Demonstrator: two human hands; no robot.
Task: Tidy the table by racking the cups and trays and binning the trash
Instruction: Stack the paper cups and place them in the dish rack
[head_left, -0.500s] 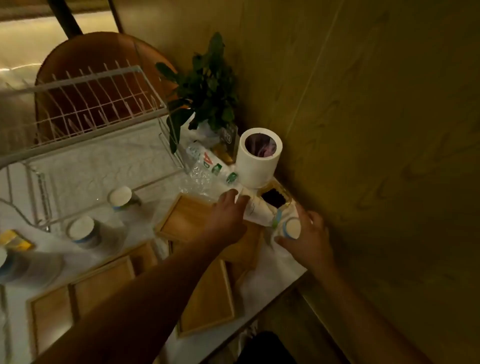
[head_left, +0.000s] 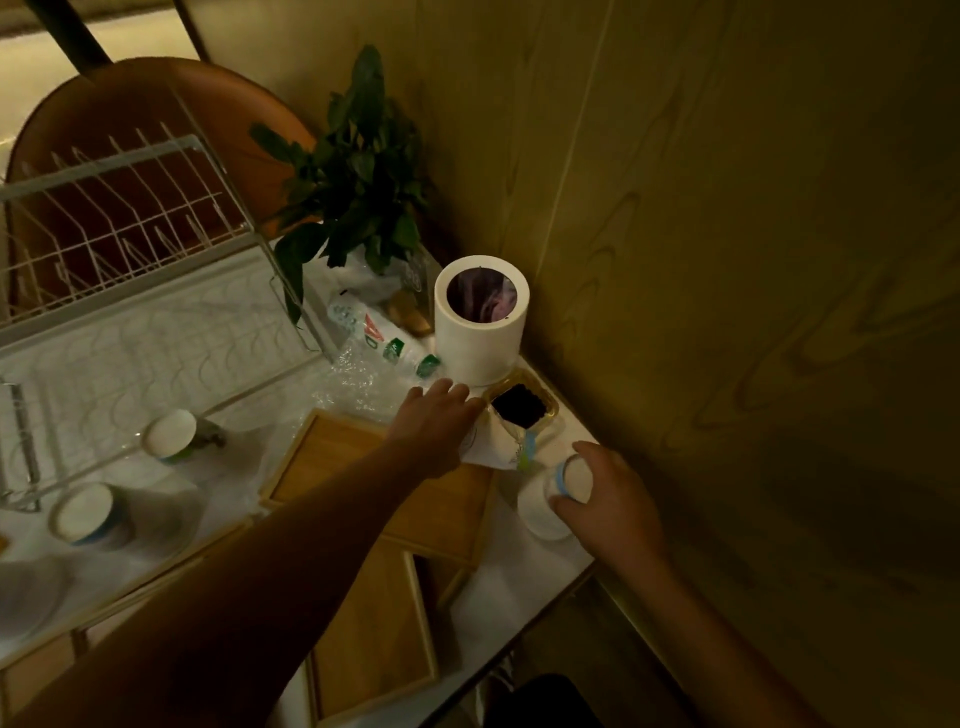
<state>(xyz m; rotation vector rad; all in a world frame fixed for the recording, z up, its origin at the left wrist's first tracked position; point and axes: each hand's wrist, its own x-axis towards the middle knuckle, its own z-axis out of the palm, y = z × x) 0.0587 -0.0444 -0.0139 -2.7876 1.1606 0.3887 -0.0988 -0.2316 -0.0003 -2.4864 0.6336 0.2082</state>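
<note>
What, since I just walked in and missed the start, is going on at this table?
A person is tidying. The right hand grips an upturned paper cup at the edge of the table; the left hand reaches onto white paper trash beside the white bin. Other cups and wooden trays lie unracked.

One head cam, wide-angle, close range: looks forward and steeply down onto the table (head_left: 511, 574) corner against the wall (head_left: 727, 260).
</note>
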